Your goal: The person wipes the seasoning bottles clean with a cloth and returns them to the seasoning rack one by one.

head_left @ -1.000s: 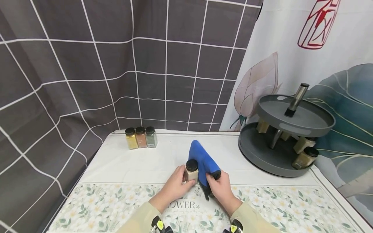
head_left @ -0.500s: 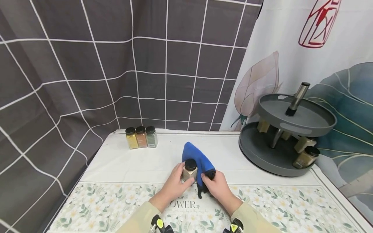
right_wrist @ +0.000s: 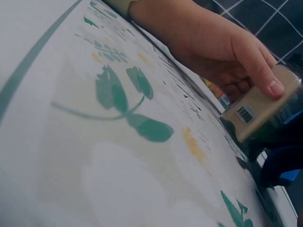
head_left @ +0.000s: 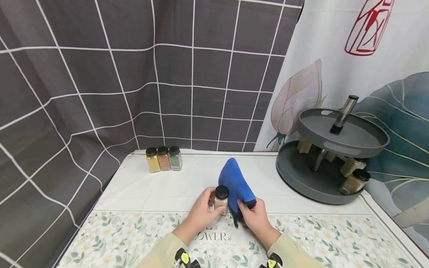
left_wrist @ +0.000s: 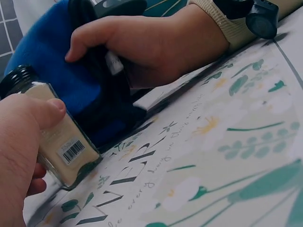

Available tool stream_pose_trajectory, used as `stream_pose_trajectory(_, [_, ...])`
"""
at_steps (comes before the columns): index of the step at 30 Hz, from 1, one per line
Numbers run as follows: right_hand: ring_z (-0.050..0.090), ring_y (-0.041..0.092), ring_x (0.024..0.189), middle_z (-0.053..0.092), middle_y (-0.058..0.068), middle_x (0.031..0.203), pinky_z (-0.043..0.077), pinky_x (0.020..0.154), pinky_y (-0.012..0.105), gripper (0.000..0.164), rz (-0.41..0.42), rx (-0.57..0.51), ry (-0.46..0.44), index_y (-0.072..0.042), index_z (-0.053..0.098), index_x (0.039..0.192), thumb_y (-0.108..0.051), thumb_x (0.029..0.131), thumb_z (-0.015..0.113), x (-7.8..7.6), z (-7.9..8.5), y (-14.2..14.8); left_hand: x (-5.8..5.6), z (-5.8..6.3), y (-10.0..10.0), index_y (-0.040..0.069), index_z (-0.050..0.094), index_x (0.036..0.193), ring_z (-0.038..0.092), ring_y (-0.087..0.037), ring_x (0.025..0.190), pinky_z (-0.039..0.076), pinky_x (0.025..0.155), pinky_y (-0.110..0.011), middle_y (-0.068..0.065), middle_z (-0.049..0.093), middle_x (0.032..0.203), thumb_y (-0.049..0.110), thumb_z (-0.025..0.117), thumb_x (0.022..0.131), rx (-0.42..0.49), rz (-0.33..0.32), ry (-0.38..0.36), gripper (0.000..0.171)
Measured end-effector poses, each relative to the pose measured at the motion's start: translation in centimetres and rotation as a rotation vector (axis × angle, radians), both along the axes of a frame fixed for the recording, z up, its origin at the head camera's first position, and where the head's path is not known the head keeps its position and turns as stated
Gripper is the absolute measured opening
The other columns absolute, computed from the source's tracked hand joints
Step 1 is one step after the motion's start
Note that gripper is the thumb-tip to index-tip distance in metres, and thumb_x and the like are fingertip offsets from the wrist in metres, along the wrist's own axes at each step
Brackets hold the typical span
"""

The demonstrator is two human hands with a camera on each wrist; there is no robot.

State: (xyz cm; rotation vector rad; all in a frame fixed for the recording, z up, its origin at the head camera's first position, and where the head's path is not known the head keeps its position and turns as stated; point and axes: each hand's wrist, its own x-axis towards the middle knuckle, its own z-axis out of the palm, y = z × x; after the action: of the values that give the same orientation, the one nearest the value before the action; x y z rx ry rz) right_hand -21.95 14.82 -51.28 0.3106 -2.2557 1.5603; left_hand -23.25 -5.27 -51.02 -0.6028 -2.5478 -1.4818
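My left hand grips a square glass spice jar of beige powder with a black lid, thumb on the near side. A barcode label shows low on this spice jar in the left wrist view, and its base is close over the floral mat. From my right hand, a blue cloth with black edging stands up beside the jar, pinched between thumb and fingers. The cloth overlaps the jar's right side in the head view. Most of the right fingers are hidden behind the cloth.
Three black-lidded spice jars, yellow, reddish and green, stand in a row at the back left. A grey two-tier turntable stands at the right, with several jars on its lower tier. A floral mat covers the table's front.
Half a second ago the cloth leaned further left behind the jar; now it has swung back right with the right hand. The jar has shifted very slightly, still in the left hand.
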Motion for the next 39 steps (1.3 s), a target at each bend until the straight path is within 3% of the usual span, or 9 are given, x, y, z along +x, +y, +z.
stream_pose_trajectory(5, [0.06, 0.008, 0.071, 0.072, 0.006, 0.083, 0.054, 0.07, 0.03, 0.005, 0.035, 0.08, -0.051, 0.0, 0.071, 0.092, -0.003, 0.088, 0.07, -0.1, 0.1, 0.0, 0.1, 0.1, 0.2, 0.01, 0.051, 0.124, 0.055, -0.013, 0.094, 0.051, 0.085, -0.03, 0.002, 0.054, 0.105, 0.026, 0.081, 0.087, 0.009, 0.058, -0.023, 0.05])
stream_pose_trajectory(8, [0.063, 0.008, 0.073, 0.074, 0.008, 0.084, 0.056, 0.071, 0.033, 0.008, 0.04, 0.049, 0.062, 0.002, 0.071, 0.093, 0.004, 0.085, 0.07, 0.1, 0.0, 0.1, 0.0, 0.1, 0.2, 0.011, 0.05, 0.121, 0.055, -0.012, 0.092, 0.051, 0.084, -0.029, 0.003, 0.053, 0.103, 0.028, 0.082, 0.087, -0.003, 0.074, -0.024, 0.05])
stream_pose_trajectory(13, [0.061, 0.004, 0.074, 0.073, 0.004, 0.086, 0.055, 0.073, 0.028, 0.009, 0.068, 0.078, 0.056, -0.001, 0.073, 0.095, 0.001, 0.087, 0.069, 0.0, -0.1, 0.1, -0.2, 0.0, 0.3, 0.011, 0.048, 0.118, 0.056, -0.011, 0.091, 0.053, 0.083, -0.03, 0.003, 0.051, 0.101, 0.029, 0.082, 0.086, -0.023, 0.09, -0.013, 0.05])
stream_pose_trajectory(18, [0.062, 0.008, 0.073, 0.073, 0.007, 0.083, 0.056, 0.068, 0.032, 0.012, 0.056, 0.108, 0.178, 0.0, 0.071, 0.09, 0.007, 0.081, 0.07, 0.1, -0.1, 0.2, -0.2, -0.2, 0.3, 0.01, 0.049, 0.117, 0.055, -0.011, 0.088, 0.052, 0.079, -0.028, 0.002, 0.051, 0.099, 0.03, 0.085, 0.083, -0.004, 0.08, -0.009, 0.053])
stream_pose_trajectory(22, [0.067, 0.017, 0.088, 0.074, 0.012, 0.099, 0.056, 0.085, 0.038, 0.019, 0.042, 0.059, -0.066, 0.003, 0.07, 0.106, -0.001, 0.089, 0.066, 0.1, -0.1, 0.0, -0.3, -0.6, 0.2, 0.01, 0.048, 0.122, 0.052, -0.012, 0.09, 0.05, 0.081, -0.026, 0.001, 0.049, 0.103, 0.033, 0.082, 0.086, 0.044, 0.037, -0.038, 0.055])
stream_pose_trajectory(25, [0.067, 0.03, 0.107, 0.07, 0.02, 0.114, 0.051, 0.1, 0.048, 0.03, 0.022, 0.027, -0.227, 0.007, 0.065, 0.121, -0.005, 0.093, 0.062, -0.1, -0.2, -0.1, -0.3, -0.8, -0.1, 0.006, 0.046, 0.13, 0.048, -0.015, 0.095, 0.045, 0.085, -0.026, -0.002, 0.049, 0.107, 0.023, 0.072, 0.093, 0.168, -0.047, -0.096, 0.048])
stream_pose_trajectory(28, [0.062, 0.039, 0.119, 0.066, 0.025, 0.124, 0.045, 0.106, 0.054, 0.037, 0.021, 0.004, -0.241, 0.009, 0.059, 0.129, -0.004, 0.094, 0.061, -0.1, -0.2, -0.2, -0.4, -0.9, -0.4, 0.005, 0.048, 0.136, 0.046, -0.017, 0.1, 0.042, 0.088, -0.026, -0.004, 0.049, 0.114, 0.008, 0.062, 0.091, 0.248, -0.119, -0.127, 0.048])
stream_pose_trajectory(30, [0.061, 0.041, 0.12, 0.065, 0.026, 0.125, 0.044, 0.106, 0.055, 0.038, 0.032, 0.003, -0.231, 0.009, 0.058, 0.13, -0.003, 0.094, 0.061, -0.1, -0.1, -0.2, -0.4, -0.8, -0.6, 0.005, 0.049, 0.138, 0.046, -0.017, 0.1, 0.042, 0.088, -0.026, -0.003, 0.048, 0.117, 0.004, 0.061, 0.088, 0.222, -0.14, -0.097, 0.052])
stream_pose_trajectory(39, [0.064, 0.036, 0.117, 0.069, 0.02, 0.12, 0.044, 0.106, 0.055, 0.033, 0.077, 0.016, -0.192, 0.007, 0.063, 0.126, -0.002, 0.094, 0.062, -0.1, 0.0, -0.2, -0.5, -0.5, -0.6, -0.001, 0.055, 0.133, 0.053, -0.019, 0.098, 0.049, 0.086, -0.028, -0.002, 0.051, 0.111, 0.006, 0.073, 0.086, 0.107, -0.095, -0.026, 0.051])
